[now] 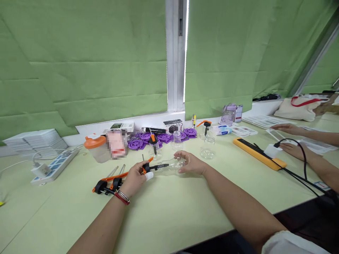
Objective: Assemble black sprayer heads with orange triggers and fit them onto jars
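Table (169,215), black-and-orange fittings (101,187) beside left hand (135,179), its grip closed on another fitting (146,168), right hand (192,163) grasping clear bottle (172,171) tipped sideways at that fitting's black stem (162,166), purple parts (136,144) beyond, green sheets (106,53) behind.

In front of you, big creased green sheets (106,53) hang on each side of a tall white window post (173,63). You can see a thin strip of bright light (186,53) shining beside the post. Your wide, pale yellow-green table (185,211) reaches a low white ledge (173,116), and it is dark past the table's near edge.
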Demonstrator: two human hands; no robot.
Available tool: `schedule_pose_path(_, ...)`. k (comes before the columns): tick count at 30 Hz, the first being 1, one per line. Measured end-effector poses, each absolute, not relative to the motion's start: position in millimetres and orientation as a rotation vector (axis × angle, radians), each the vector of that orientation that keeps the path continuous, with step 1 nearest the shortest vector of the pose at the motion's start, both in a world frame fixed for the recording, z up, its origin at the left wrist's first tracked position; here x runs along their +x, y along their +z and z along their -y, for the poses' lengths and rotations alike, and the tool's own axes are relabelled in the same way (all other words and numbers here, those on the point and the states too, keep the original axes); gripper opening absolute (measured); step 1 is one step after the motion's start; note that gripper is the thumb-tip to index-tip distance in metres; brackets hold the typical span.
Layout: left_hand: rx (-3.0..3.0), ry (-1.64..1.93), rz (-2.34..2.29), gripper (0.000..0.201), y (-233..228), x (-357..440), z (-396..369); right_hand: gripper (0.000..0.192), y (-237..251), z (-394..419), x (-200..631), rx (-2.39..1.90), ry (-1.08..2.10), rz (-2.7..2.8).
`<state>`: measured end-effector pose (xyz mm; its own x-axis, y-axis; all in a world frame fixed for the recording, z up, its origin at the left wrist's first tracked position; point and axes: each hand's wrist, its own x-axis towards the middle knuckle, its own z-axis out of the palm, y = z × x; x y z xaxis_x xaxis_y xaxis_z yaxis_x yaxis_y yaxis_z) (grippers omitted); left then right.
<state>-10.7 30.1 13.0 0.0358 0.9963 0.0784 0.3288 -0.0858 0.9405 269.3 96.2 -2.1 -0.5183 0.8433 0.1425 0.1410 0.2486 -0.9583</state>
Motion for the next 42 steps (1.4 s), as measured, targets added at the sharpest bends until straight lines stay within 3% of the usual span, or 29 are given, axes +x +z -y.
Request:
schedule_pose_path(9, 1.555, 1.047, -1.324, 0.070, 9, -4, -30, 0.073, 1, -90, 261, -0.869, 1.394, 1.840)
schedule_pose_path(17, 1.546, 0.973, -1.238, 0.055, 17, -1, -25, 0.073, 0, -90, 261, -0.817, 1.422, 1.813)
schedule_pose_path(26, 1.536, 0.954, -1.212, 0.054, 12, -1, -29, 0.071, -1, -90, 259, -0.858, 1.289, 1.886)
schedule_pose_path(37, 1.371, 0.972, -1.095, 0.050, 13, -3, -28, 0.075, -5, -90, 255, -0.817, 1.381, 1.789)
schedule_pose_path(42, 1.322, 0.971, -1.060, 0.046, 10, -5, -30, 0.058, -5, -89, 249, -0.818, 1.536, 1.609)
